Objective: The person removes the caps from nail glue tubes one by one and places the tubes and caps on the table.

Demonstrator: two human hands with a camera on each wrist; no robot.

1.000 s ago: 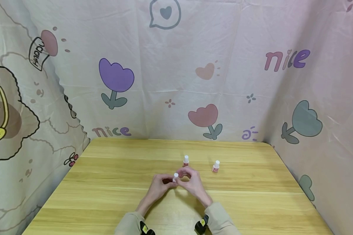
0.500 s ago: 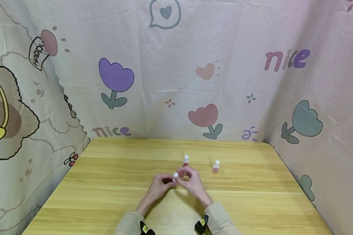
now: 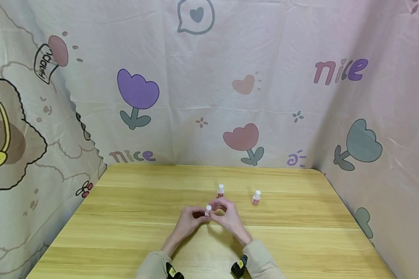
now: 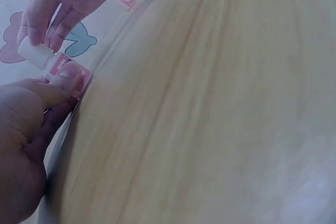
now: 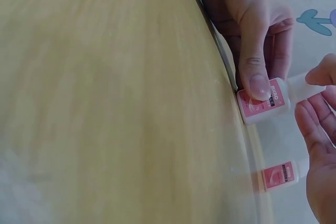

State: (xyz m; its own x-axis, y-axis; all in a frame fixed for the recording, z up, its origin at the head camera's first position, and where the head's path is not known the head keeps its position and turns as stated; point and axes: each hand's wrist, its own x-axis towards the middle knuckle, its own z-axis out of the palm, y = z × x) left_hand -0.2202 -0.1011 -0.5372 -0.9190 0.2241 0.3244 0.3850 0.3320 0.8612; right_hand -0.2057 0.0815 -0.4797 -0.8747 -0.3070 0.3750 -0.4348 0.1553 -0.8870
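Note:
Between the two hands a small white bottle with a pink label stands upright on the wooden table. My left hand grips its body, the thumb lying over the label. At the top, my right hand pinches the white cap with thumb and fingers. The cap sits on the bottle's neck in both wrist views. Part of the label is hidden under the left thumb.
A second bottle of the same kind stands just behind my right hand. To the right is a third bottle, also upright and capped. Beyond the table's far edge hangs a printed cloth, with more cloth along both sides.

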